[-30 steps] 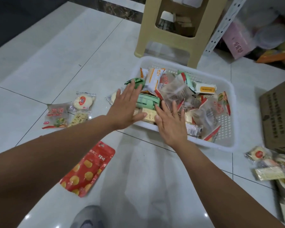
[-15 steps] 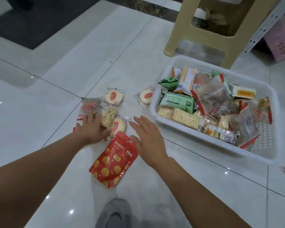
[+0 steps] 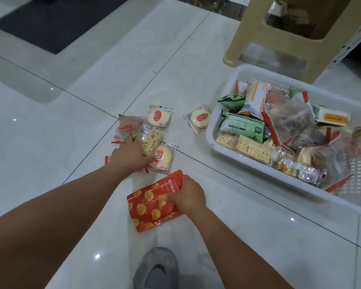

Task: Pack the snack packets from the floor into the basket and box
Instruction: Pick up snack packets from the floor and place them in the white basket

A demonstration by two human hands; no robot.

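A white plastic basket (image 3: 221, 113) on the right holds several snack packets. On the tile floor to its left lies a cluster of small clear packets: a round cake packet (image 3: 159, 117), a nut bar (image 3: 152, 142), another round cake packet (image 3: 162, 157) and a translucent red-printed packet (image 3: 127, 127). One more round cake packet (image 3: 199, 118) lies beside the basket's left wall. My left hand (image 3: 129, 156) lies over the cluster with fingers curled on the packets. My right hand (image 3: 188, 195) grips the top edge of a red pouch (image 3: 152, 205) printed with yellow rounds.
A beige plastic stool (image 3: 269, 36) stands behind the basket. A dark mat (image 3: 56, 24) lies at the far left. A grey shoe (image 3: 156, 268) shows at the bottom edge. White shelf framing (image 3: 350, 38) is at the top right. No box is in view.
Both hands left the basket and moved left to the floor packets. The left hand closed over the small packets. The right hand went from open beside the red pouch to gripping it.
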